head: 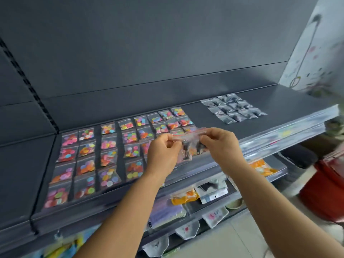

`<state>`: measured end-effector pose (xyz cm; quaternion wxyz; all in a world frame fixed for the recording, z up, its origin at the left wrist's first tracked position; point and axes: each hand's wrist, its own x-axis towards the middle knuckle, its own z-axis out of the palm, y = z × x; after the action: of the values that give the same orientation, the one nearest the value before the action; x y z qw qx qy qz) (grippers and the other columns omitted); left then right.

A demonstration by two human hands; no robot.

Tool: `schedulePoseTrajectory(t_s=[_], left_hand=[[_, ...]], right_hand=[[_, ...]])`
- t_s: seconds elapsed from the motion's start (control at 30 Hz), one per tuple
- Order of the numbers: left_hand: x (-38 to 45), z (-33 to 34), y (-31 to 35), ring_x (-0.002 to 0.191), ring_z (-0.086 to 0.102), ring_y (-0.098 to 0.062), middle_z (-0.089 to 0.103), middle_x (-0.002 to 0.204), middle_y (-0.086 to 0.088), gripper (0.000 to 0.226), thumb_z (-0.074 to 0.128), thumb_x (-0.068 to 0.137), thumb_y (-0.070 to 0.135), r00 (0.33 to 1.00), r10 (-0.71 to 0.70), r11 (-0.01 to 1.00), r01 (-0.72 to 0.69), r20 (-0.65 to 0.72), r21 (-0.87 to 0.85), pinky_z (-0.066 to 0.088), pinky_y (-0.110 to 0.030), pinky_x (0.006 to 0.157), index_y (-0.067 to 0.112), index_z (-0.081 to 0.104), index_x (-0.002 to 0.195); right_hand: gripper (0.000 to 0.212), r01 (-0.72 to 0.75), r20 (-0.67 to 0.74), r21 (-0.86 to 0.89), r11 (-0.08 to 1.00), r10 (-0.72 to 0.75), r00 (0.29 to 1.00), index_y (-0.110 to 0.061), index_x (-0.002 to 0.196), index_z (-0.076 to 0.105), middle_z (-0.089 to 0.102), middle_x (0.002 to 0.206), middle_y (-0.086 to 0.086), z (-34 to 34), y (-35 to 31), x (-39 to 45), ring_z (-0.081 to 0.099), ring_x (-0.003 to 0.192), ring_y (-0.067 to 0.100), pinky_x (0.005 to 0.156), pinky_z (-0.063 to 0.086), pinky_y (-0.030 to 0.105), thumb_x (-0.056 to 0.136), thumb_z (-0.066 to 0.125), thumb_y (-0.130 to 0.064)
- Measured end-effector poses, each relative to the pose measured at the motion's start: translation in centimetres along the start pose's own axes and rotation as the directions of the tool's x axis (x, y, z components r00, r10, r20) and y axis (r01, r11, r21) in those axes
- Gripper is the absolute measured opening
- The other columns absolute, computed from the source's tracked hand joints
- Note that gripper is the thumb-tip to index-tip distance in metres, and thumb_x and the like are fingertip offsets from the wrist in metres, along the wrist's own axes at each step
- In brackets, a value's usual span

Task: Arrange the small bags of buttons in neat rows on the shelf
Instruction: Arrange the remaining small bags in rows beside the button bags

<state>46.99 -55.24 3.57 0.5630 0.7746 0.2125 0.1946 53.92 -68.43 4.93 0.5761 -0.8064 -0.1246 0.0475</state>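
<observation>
Several small clear bags of coloured buttons (109, 146) lie in rows on the left part of the dark grey shelf (204, 112). A smaller block of bags with black buttons (234, 110) lies in rows at the back right. Above the shelf's front edge I hold a few clear zip bags with dark buttons (188, 144) between both hands. My left hand (163, 155) pinches their left side. My right hand (221, 146) pinches the right side at the red zip strip.
The shelf's clear front rail (279, 140) runs to the right. Lower shelves hold orange packets (184, 199), cards and white trays (216, 215). A red bin (323, 190) stands on the floor at the right. A patterned wall (316, 49) closes the right end.
</observation>
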Motion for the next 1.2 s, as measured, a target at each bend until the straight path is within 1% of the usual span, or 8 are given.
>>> schedulePoseTrajectory(t_s=[0.1, 0.2, 0.33, 0.47, 0.7, 0.9, 1.07, 1.2], left_hand=[[0.8, 4.3, 1.2, 0.074, 0.064, -0.022, 0.069, 0.08, -0.004, 0.008, 0.059, 0.089, 0.015, 0.999, -0.004, 1.0, 0.005, 0.043, -0.02, 0.054, -0.043, 0.074, 0.018, 0.063, 0.083], [2.0, 7.7, 2.1, 0.07, 0.061, -0.019, 0.07, 0.08, -0.008, 0.012, 0.057, 0.09, 0.018, 0.997, 0.007, 0.999, -0.004, 0.08, -0.04, 0.055, -0.045, 0.074, 0.012, 0.066, 0.084], [4.9, 11.8, 2.4, 0.073, 0.064, -0.025, 0.07, 0.079, -0.009, 0.013, 0.056, 0.09, 0.019, 0.993, 0.0, 0.999, 0.005, 0.115, -0.044, 0.055, -0.045, 0.07, 0.012, 0.065, 0.084], [8.5, 15.8, 2.1, 0.061, 0.054, -0.017, 0.064, 0.071, -0.005, 0.011, 0.054, 0.091, 0.019, 0.984, -0.029, 0.999, 0.035, 0.175, -0.033, 0.046, -0.032, 0.058, 0.013, 0.061, 0.084], [12.9, 21.9, 1.5, 0.078, 0.065, -0.031, 0.066, 0.091, -0.013, 0.018, 0.054, 0.091, 0.009, 0.966, -0.116, 0.993, 0.121, 0.23, -0.007, 0.055, -0.045, 0.067, 0.025, 0.049, 0.084], [13.2, 24.8, 1.2, 0.077, 0.067, -0.03, 0.065, 0.09, -0.009, 0.017, 0.052, 0.09, 0.008, 0.969, -0.173, 0.985, 0.168, 0.179, 0.045, 0.057, -0.046, 0.068, 0.024, 0.046, 0.089], [11.9, 25.5, 2.1, 0.073, 0.06, -0.019, 0.062, 0.085, -0.002, 0.012, 0.051, 0.092, 0.012, 0.994, -0.085, 0.945, 0.058, 0.068, 0.321, 0.052, -0.036, 0.067, 0.019, 0.047, 0.101], [11.1, 25.9, 3.2, 0.089, 0.06, -0.019, 0.06, 0.104, -0.001, 0.024, 0.056, 0.092, 0.015, 0.998, -0.06, 0.86, 0.051, 0.002, 0.508, 0.053, -0.036, 0.076, 0.017, 0.048, 0.115]], right_hand=[[0.014, -0.028, -0.066, 0.013, 1.0, 0.028, 0.997, -0.021, 0.078, 0.071, 0.071, 0.074, 0.008, -3.5, 1.8, 1.7, 0.061, 0.069, 0.029, 0.067, 0.053, 0.04, 0.085, 0.062, -0.013], [0.015, -0.056, -0.106, 0.026, 0.998, 0.058, 0.993, -0.021, 0.075, 0.071, 0.07, 0.076, 0.016, -5.9, 3.5, 3.6, 0.059, 0.066, 0.027, 0.072, 0.054, 0.048, 0.085, 0.062, -0.014], [0.016, -0.08, -0.176, 0.006, 0.997, 0.08, 0.981, -0.016, 0.073, 0.07, 0.066, 0.075, 0.023, -8.6, 5.2, 6.7, 0.05, 0.061, 0.021, 0.062, 0.045, 0.035, 0.086, 0.061, -0.016], [0.016, -0.111, -0.218, -0.059, 0.992, 0.096, 0.971, -0.009, 0.079, 0.07, 0.059, 0.065, 0.007, -10.8, 6.5, 10.4, 0.043, 0.055, 0.016, 0.053, 0.036, 0.026, 0.088, 0.058, -0.015], [0.018, -0.168, -0.253, -0.201, 0.965, 0.115, 0.961, -0.001, 0.076, 0.065, 0.054, 0.059, 0.005, -13.9, 9.2, 16.7, 0.041, 0.05, 0.015, 0.052, 0.037, 0.025, 0.086, 0.056, -0.014], [0.013, -0.166, -0.135, -0.285, 0.944, 0.132, 0.982, -0.016, 0.081, 0.066, 0.064, 0.071, -0.003, -15.5, 11.4, 19.5, 0.053, 0.058, 0.011, 0.055, 0.041, 0.024, 0.09, 0.058, -0.022], [0.004, -0.088, 0.035, -0.441, 0.893, 0.115, 0.993, -0.018, 0.083, 0.063, 0.067, 0.074, -0.003, -16.5, 12.3, 21.1, 0.059, 0.067, 0.014, 0.057, 0.042, 0.024, 0.086, 0.06, -0.021], [0.017, -0.007, 0.13, -0.55, 0.835, 0.094, 0.987, -0.016, 0.102, 0.058, 0.064, 0.089, 0.0, -16.7, 12.9, 21.7, 0.055, 0.081, 0.02, 0.069, 0.04, 0.026, 0.087, 0.06, -0.023]])
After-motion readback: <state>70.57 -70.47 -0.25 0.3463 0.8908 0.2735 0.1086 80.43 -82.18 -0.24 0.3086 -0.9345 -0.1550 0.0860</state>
